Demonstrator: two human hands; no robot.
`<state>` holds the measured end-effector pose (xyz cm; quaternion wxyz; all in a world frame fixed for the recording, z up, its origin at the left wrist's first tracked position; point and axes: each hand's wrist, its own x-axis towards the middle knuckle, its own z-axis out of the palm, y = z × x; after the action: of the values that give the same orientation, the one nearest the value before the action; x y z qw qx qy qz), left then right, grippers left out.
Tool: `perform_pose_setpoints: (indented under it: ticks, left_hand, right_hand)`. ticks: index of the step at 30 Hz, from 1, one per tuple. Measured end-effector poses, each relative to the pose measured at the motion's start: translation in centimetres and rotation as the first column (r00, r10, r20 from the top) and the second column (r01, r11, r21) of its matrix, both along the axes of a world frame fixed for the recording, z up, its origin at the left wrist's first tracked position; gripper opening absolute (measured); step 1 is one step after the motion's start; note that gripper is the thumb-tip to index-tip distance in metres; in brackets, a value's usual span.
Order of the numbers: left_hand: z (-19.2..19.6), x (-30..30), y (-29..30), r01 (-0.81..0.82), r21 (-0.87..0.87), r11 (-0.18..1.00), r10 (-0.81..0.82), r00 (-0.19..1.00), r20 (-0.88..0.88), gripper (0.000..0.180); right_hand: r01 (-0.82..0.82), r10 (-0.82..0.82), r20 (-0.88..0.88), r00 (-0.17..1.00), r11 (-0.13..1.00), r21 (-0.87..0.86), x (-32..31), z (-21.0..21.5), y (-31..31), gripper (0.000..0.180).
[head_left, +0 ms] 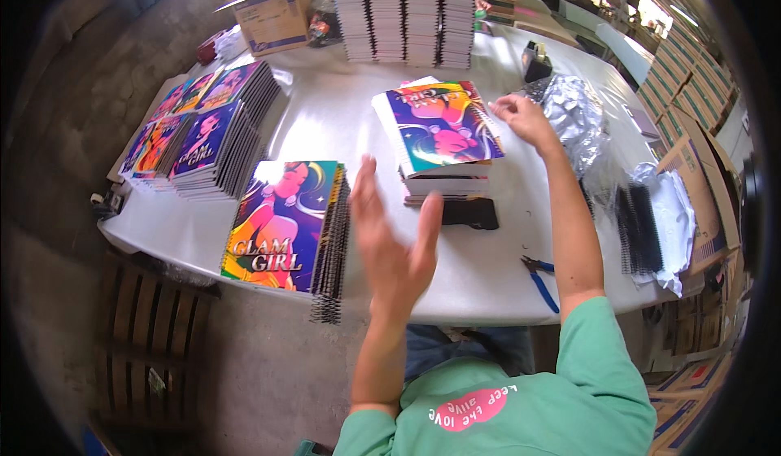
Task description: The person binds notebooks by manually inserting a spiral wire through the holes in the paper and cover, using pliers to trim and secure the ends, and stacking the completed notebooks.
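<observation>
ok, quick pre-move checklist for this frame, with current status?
1. Left hand free: ok, open and empty, between the two nearer stacks.
2. Right hand off the top notebook: cannot tell, fingertips are at its right edge but contact is unclear.
3. Centre pile squared: not ok, the top notebook sits askew over the layers below.
4. Coil ends flush on the front-left notebook stack: not ok, they stick out past the covers' near edge.
5. Blue-handled cutters clear of both hands: ok, lying apart on the table.
</observation>
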<state>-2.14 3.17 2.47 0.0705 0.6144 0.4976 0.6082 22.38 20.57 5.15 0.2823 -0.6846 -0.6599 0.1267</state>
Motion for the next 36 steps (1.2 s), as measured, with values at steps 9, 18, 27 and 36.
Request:
perform_pose_setpoints:
  ticks: [9, 18, 27, 36]
  left_hand:
    - [-3.2, -0.6, 13.7, 0.094, -0.553, 0.828, 0.015, 0.982, 0.19, 0.052]
    - [0.8, 4.9, 6.0, 0.34, 0.176, 0.924, -0.362, 0.625, 0.692, 0.021]
    - [-2.2, 9.4, 1.1, 0.37, 0.044, 0.928, -0.318, 0.728, 0.607, 0.024]
    - [-2.9, 1.7, 12.6, 0.151, -0.427, 0.892, 0.16, 0.776, 0.61, 0.072]
  right_hand:
    - [-0.118, 0.076, -0.208, 0.975, 0.972, -0.201, -0.4, -3.3, 0.1, 0.078]
    - [-0.031, 0.219, -0.681, 0.699, 0.96, 0.277, 0.0, 0.1, -7.6, 0.088]
    - [-0.115, 0.336, -0.929, -0.159, 0.928, 0.355, -4.4, -2.8, -15.4, 0.047]
    - [0.079, 0.096, -0.994, 0.061, 0.992, 0.1, -0.9, -4.9, -12.0, 0.04]
